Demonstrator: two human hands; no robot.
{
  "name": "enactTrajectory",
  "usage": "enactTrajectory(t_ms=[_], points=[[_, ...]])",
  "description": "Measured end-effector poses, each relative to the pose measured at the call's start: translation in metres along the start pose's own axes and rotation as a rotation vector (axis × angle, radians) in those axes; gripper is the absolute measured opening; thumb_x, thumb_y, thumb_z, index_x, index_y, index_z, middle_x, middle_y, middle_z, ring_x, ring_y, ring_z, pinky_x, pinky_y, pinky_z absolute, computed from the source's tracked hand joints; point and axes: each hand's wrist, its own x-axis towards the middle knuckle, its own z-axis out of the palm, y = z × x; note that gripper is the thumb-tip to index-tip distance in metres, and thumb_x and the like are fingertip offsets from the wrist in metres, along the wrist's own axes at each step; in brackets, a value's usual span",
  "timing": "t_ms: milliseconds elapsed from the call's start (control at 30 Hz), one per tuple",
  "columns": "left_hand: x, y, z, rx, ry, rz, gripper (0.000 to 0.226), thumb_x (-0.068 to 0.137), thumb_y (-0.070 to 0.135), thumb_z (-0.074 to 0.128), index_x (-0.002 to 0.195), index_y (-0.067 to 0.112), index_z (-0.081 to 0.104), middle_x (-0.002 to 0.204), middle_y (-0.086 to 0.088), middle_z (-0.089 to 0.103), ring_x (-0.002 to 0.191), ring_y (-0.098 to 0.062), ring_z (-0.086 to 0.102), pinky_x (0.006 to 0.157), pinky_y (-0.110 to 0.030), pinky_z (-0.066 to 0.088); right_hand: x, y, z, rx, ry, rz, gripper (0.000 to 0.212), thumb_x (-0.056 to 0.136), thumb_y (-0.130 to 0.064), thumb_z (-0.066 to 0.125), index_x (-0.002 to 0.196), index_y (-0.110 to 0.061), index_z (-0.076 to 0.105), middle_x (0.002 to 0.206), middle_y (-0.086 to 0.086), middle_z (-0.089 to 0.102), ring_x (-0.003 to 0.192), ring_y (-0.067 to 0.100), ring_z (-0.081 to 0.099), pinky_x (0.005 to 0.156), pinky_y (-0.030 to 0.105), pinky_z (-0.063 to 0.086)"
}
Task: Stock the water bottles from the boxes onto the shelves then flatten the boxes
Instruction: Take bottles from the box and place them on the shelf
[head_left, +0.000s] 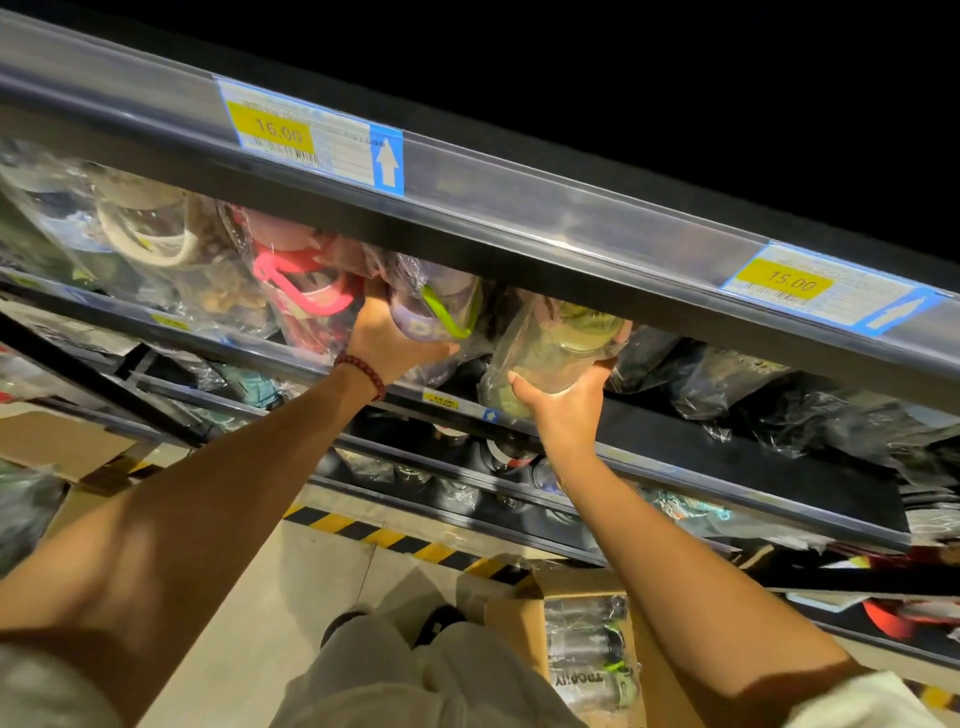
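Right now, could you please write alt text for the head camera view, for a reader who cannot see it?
A person's left hand and right hand each hold a plastic-wrapped water bottle, purple and clear green, at a shelf of wrapped bottles. An open cardboard box with more bottles stands on the floor below.

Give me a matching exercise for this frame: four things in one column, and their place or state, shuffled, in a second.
Things:
1. purple bottle
2. pale green bottle
3. cardboard box
4. 16.00 price tag

Places or states:
A. on the floor, open, wrapped bottles inside
B. on the shelf's front edge, upper left
C. in the grip of the right hand
D. held by the left hand, which wears a bead bracelet

Pairs: 1-D, 2-C, 3-A, 4-B
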Motion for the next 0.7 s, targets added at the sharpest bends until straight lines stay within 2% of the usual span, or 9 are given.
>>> enactTrajectory(t_ms=[67,133,200,267,367,467,567,633,700], points=[[-0.003,0.002,0.002,-0.001,-0.007,-0.032,0.049,0.059,0.022,0.088,0.080,0.016,0.043,0.076,0.007,0.045,0.074,-0.008,0.049,0.054,0.000,0.039,0.002,0.000,0.000,-0.013,-0.009,-0.005,0.068,0.065,-0.020,0.086,0.108,-0.013,0.034,0.109,0.005,0.049,0.105,0.020,0.053,0.087,0.023,0.042],[-0.006,0.006,0.003,0.002,-0.020,-0.034,0.049,0.061,0.020,0.087,0.084,0.015,0.044,0.077,0.008,0.043,0.079,-0.010,0.047,0.049,0.003,0.035,0.002,-0.002,-0.001,-0.018,-0.017,-0.013,0.067,0.064,-0.019,0.087,0.104,-0.014,0.034,0.107,0.004,0.050,0.100,0.018,0.054,0.080,0.017,0.042],[-0.004,0.005,0.003,0.001,-0.022,-0.028,0.051,0.061,0.019,0.087,0.077,0.019,0.038,0.077,0.007,0.043,0.072,-0.006,0.046,0.049,0.003,0.036,0.001,-0.004,0.000,0.007,-0.019,-0.017,0.066,0.064,-0.015,0.086,0.104,-0.015,0.034,0.104,0.001,0.049,0.095,0.013,0.052,0.070,0.004,0.038],[-0.003,0.003,0.003,0.007,-0.023,-0.038,0.058,0.061,0.019,0.087,0.072,0.026,0.031,0.075,0.008,0.042,0.065,0.002,0.042,0.050,0.004,0.037,-0.002,-0.007,0.004,0.046,-0.027,-0.015,0.064,0.065,-0.011,0.085,0.103,-0.016,0.033,0.097,-0.005,0.047,0.087,0.008,0.051,0.061,-0.004,0.036],[-0.004,0.003,0.001,0.025,-0.027,-0.048,0.053,0.060,0.019,0.088,0.078,0.018,0.038,0.074,0.008,0.043,0.065,0.001,0.043,0.050,0.003,0.038,-0.006,-0.009,0.014,0.124,-0.047,-0.022,0.061,0.067,-0.005,0.083,0.102,-0.020,0.034,0.090,-0.015,0.047,0.079,-0.001,0.053,0.062,-0.002,0.041],[-0.005,0.004,0.001,0.033,-0.001,-0.028,0.065,0.057,0.021,0.089,0.095,0.008,0.038,0.075,0.009,0.043,0.070,-0.003,0.045,0.051,0.001,0.039,-0.008,-0.010,0.021,0.147,-0.068,-0.009,0.060,0.067,-0.006,0.083,0.101,-0.021,0.036,0.092,-0.015,0.048,0.082,0.001,0.054,0.065,0.006,0.046],[-0.007,0.005,0.003,0.043,0.033,-0.037,0.073,0.054,0.024,0.090,0.105,0.005,0.042,0.079,0.009,0.044,0.081,-0.010,0.050,0.050,-0.002,0.039,-0.006,-0.011,0.020,0.160,-0.089,-0.060,0.050,0.070,-0.001,0.080,0.086,-0.027,0.040,0.085,-0.014,0.051,0.075,0.001,0.056,0.063,0.005,0.045],[-0.008,0.006,0.003,0.055,0.026,-0.053,0.070,0.054,0.028,0.090,0.103,0.005,0.045,0.076,0.010,0.043,0.080,-0.011,0.050,0.048,-0.003,0.038,-0.005,-0.012,0.020,0.159,-0.104,-0.085,0.050,0.070,0.002,0.078,0.083,-0.028,0.040,0.084,-0.014,0.052,0.074,0.000,0.057,0.063,0.004,0.044],[-0.007,0.004,0.003,0.061,0.003,-0.069,0.064,0.055,0.032,0.089,0.096,0.009,0.045,0.075,0.008,0.046,0.077,-0.011,0.051,0.046,-0.005,0.036,-0.005,-0.010,0.021,0.146,-0.110,-0.086,0.054,0.069,0.000,0.080,0.090,-0.028,0.039,0.090,-0.013,0.052,0.081,0.003,0.057,0.070,0.008,0.045]])
